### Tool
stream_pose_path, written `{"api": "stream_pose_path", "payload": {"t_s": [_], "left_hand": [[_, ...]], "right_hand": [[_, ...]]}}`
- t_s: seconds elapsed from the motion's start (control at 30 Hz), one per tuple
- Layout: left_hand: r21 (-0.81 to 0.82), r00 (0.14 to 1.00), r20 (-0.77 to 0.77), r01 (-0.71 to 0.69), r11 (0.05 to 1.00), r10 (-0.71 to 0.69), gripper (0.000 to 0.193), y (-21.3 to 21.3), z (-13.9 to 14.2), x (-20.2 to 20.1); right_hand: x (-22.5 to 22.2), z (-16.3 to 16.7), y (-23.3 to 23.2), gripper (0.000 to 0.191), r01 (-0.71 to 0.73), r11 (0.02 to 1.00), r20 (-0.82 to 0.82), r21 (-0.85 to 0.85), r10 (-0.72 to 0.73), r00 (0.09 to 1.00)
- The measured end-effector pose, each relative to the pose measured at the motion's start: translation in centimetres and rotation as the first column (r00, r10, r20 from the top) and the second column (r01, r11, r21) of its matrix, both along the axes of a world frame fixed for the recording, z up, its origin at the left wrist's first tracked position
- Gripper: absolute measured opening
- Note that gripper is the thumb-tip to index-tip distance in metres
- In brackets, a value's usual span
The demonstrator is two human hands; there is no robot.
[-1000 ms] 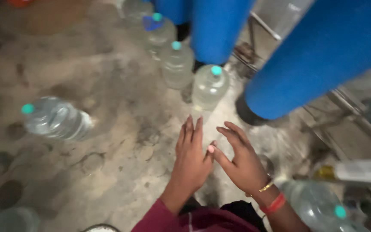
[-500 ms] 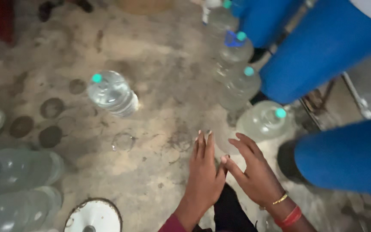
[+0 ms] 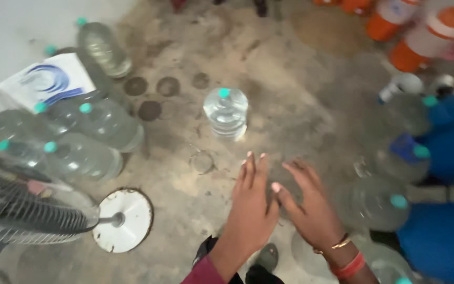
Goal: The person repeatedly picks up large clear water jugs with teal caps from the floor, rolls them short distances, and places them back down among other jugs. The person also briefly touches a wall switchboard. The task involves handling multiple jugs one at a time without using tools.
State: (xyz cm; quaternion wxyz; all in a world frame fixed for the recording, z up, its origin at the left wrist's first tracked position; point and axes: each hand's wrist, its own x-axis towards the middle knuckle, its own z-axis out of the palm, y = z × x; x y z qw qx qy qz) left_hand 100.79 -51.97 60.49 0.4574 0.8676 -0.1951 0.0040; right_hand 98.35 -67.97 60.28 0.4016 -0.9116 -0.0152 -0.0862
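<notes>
1. A clear ribbed plastic water bottle (image 3: 226, 114) with a teal cap stands upright on its own on the rough, stained concrete floor (image 3: 290, 94). Everything else is placed from it.
2. Just nearer the person than that bottle, the left hand (image 3: 251, 208) is stretched flat, fingers straight and close together, holding nothing. Its fingertips stop short of the bottle's base, with a strip of bare floor between.
3. Beside it the right hand (image 3: 311, 208) is also empty, fingers loosely spread and slightly bent, thumb tip touching the left hand. It wears a gold bangle and a red band at the wrist.
4. Left of the bottle lies a tight cluster of big clear jugs (image 3: 88, 137), teal-capped, smooth and rounded, tipped on their sides.
5. Nearer and left of the bottle is a fan's round white base (image 3: 130, 218) and its wire grille (image 3: 24, 210).
6. Right of the bottle, more jugs (image 3: 377, 202) crowd against blue cylinders (image 3: 447, 236); orange-and-white containers (image 3: 421, 39) sit farther back.
7. The floor all round the bottle is open, marked with dark ring stains.
</notes>
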Motion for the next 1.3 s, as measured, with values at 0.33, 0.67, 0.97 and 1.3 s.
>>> {"api": "stream_pose_path", "payload": {"t_s": [0.33, 0.67, 0.97, 1.3], "left_hand": [[-0.018, 0.937, -0.007, -0.350, 0.937, 0.350, 0.073, 11.4, -2.6, 11.5], [-0.008, 0.913, -0.085, -0.400, 0.917, 0.398, 0.074, 21.2, -2.0, 30.3], [-0.006, 0.804, -0.043, -0.594, 0.804, 0.593, 0.077, 24.7, -3.8, 44.1], [-0.062, 0.643, -0.085, -0.766, 0.640, 0.761, 0.080, 32.7, -3.1, 53.4]], "right_hand": [[16.9, -1.3, 11.8, 0.056, -0.355, 0.935, -0.034, 0.010, 0.356, 0.934], [37.4, -1.1, 21.9, 0.052, -0.473, 0.879, -0.095, 0.063, 0.477, 0.874], [54.4, -2.8, 27.2, 0.046, -0.666, 0.744, -0.081, 0.049, 0.668, 0.740], [67.3, -0.6, 37.1, 0.048, -0.809, 0.586, -0.092, 0.054, 0.810, 0.580]]}}
